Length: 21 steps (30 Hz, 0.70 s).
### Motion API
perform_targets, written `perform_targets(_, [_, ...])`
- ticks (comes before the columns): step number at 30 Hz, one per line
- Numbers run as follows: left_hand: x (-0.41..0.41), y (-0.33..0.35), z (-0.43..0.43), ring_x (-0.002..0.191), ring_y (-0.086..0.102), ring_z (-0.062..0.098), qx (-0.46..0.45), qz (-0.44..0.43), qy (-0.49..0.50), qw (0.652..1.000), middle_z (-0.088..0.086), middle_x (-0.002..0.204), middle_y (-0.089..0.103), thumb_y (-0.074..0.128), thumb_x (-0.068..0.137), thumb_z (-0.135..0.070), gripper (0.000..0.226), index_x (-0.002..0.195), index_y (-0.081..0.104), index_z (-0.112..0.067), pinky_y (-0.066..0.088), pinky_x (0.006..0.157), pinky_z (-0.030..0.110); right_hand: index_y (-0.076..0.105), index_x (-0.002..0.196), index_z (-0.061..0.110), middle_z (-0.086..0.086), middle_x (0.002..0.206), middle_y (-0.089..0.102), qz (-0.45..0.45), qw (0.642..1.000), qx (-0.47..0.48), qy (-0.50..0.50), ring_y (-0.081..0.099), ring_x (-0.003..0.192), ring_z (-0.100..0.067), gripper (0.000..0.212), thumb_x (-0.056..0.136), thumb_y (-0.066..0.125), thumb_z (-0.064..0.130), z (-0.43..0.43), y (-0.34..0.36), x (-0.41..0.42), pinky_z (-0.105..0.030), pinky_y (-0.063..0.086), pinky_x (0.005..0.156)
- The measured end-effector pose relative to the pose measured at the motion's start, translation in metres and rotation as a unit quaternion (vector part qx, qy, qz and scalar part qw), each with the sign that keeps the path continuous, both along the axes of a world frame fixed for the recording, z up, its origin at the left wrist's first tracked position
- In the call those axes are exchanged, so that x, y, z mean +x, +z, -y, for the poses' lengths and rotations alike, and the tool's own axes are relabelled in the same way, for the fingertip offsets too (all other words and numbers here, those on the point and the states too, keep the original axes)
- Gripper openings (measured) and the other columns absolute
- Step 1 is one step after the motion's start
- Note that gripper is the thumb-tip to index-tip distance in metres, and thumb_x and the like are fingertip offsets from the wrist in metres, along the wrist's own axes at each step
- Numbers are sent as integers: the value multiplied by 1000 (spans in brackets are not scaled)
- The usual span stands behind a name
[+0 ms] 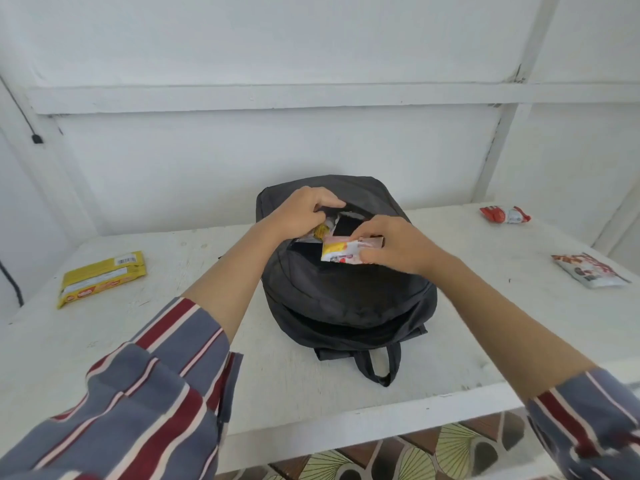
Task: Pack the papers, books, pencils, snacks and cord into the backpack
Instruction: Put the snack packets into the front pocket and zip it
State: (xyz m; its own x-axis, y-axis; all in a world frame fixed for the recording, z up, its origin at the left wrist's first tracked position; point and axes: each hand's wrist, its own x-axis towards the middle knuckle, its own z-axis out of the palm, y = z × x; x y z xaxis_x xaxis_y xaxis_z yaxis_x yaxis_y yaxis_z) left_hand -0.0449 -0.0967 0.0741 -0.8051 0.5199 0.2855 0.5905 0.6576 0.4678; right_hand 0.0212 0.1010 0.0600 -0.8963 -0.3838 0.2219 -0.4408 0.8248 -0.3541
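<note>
Fingers of the right hand pinch a snack packet, long axis left-right, over the backpack

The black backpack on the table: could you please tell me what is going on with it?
A person is packing snacks into the black backpack, lying on the white table. The left hand grips the edge of its opening, and the right hand pinches a white-and-yellow snack packet at that opening. Not yet packed: a yellow biscuit pack on the left, and a red-and-white packet and a white snack bag on the right.
</note>
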Motion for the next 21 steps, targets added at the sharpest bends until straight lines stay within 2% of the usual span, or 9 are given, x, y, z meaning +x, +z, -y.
perform_targets(2, [2,1,0,118,51,18,6,0,-3,1000,5,129,56,48,86,11,45,123,60,-10,38,100,24,62,119,19,-5,117,59,-106,987,111,-49,54,105,-23,32,89,53,25,8,-15,-8,-35,41,88])
perform_targets(4, [4,1,-1,117,52,19,5,0,-3,1000,6,129,57,48,86,11,45,124,60,-10,40,101,28,60,121,12,-9,117,59,-173,963,187,-90,53,107,-29,32,92,48,17,16,-26,-16,-38,38,89])
perform_targets(6, [4,1,-1,117,52,19,4,4,-2,1000,6,130,56,48,87,10,44,124,60,-10,41,101,31,62,114,5,-15,107,61,-199,956,187,-104,56,99,-34,29,86,56,5,22,-33,-17,-41,43,80])
perform_targets(9, [4,0,0,117,52,18,-3,9,-7,1000,5,130,56,48,87,10,44,123,60,-10,41,101,30,66,95,5,-15,84,62,-243,957,133,-91,59,70,-33,33,64,72,-6,29,-41,-12,-34,47,51])
perform_targets(12, [2,0,2,115,52,19,-1,13,-10,1000,6,129,56,48,85,12,45,122,61,-10,41,101,31,69,92,12,-12,81,65,-247,954,162,-47,61,66,-31,32,63,75,1,38,-50,-6,-29,47,44])
perform_targets(14, [1,1,2,114,53,18,-2,17,-10,1000,5,129,56,49,85,12,45,122,61,-10,41,100,30,72,90,15,-10,79,65,-222,953,193,-66,62,66,-31,32,61,80,4,40,-53,-7,-28,47,42])
perform_targets(17, [1,2,2,115,52,17,1,21,-15,1000,4,128,57,49,85,12,45,122,62,-10,40,101,28,73,93,15,-12,83,65,-188,955,201,-114,63,72,-33,31,65,77,3,43,-46,-9,-31,49,48])
perform_targets(21, [1,4,3,116,51,16,1,30,-15,999,3,129,57,48,86,11,45,123,61,-12,39,103,27,54,125,12,-15,117,53,-153,954,211,-148,52,107,-33,33,92,48,10,49,-37,-15,-39,47,78])
